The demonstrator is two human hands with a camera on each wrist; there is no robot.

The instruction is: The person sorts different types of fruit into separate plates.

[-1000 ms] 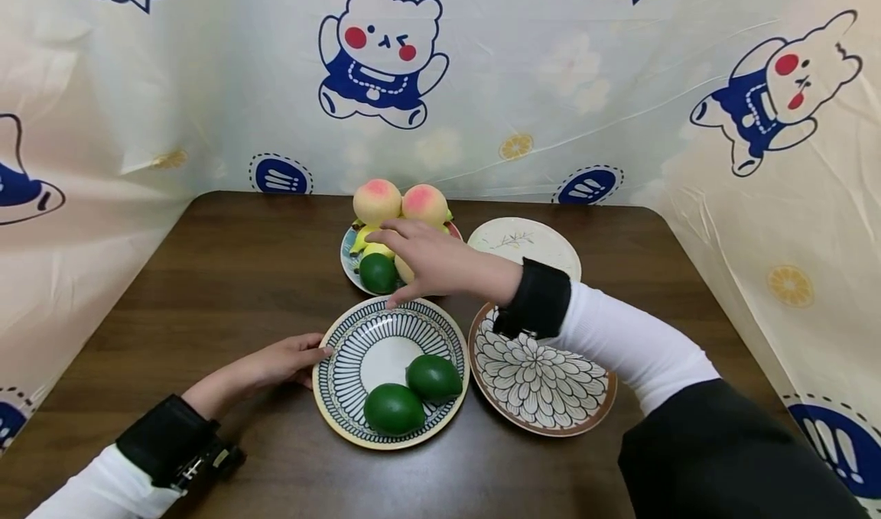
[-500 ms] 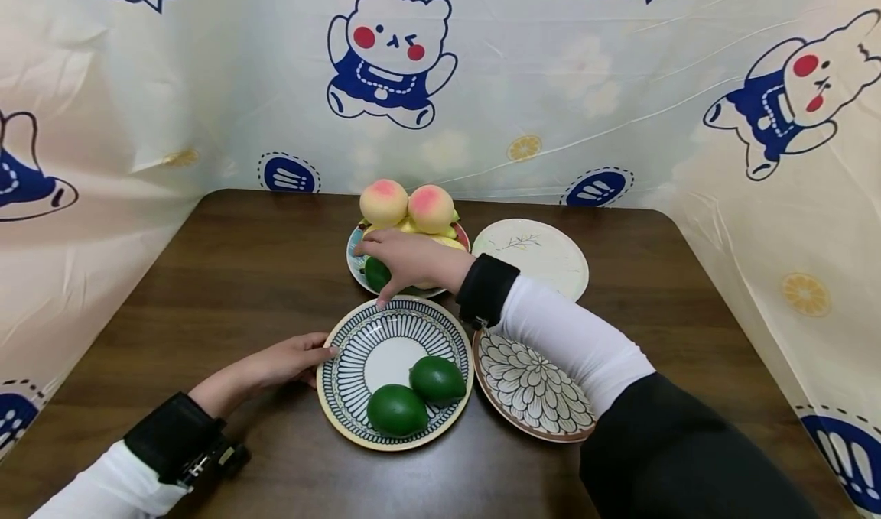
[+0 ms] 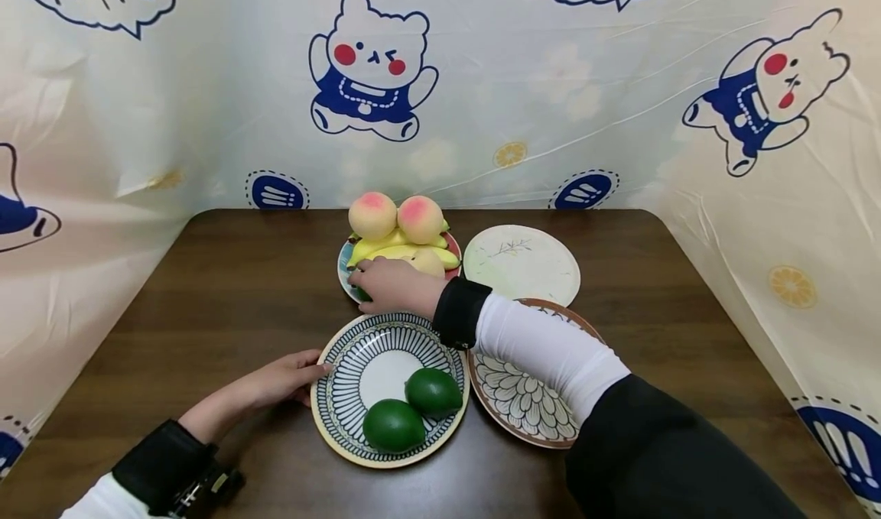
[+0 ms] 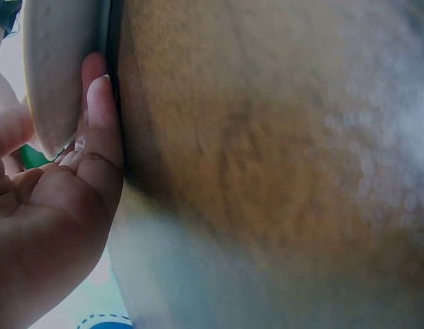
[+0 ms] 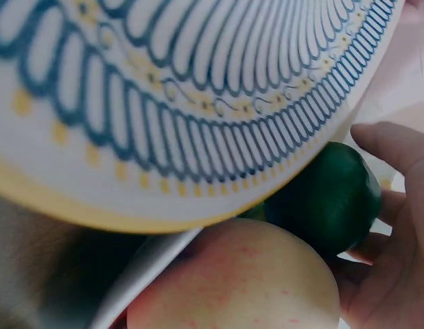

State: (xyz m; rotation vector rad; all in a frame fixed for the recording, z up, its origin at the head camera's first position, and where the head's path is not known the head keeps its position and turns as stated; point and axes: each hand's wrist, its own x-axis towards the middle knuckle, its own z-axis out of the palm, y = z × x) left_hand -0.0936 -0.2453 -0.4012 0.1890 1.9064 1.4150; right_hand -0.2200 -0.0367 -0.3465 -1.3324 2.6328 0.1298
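My left hand pinches the left rim of a blue-striped plate, thumb on top and fingers beneath. The left wrist view shows those fingers under the plate's pale underside. Two limes lie on its front right part. My right hand reaches over the back rim to the fruit plate behind. There its fingers and thumb curl around a third lime, mostly hidden by the hand in the head view. A pale, red-speckled round fruit sits against that lime.
Two peaches top the fruit plate, with bananas below them. To the right are a white plate with a sprig pattern and a brown-rimmed flower-patterned plate, partly under my right sleeve. A printed cloth hangs behind the wooden table.
My right hand has come down from over the fruit plate onto the lime at its front, fingers closing around it. My left hand keeps its hold on the blue-striped plate. The head view has shifted slightly.
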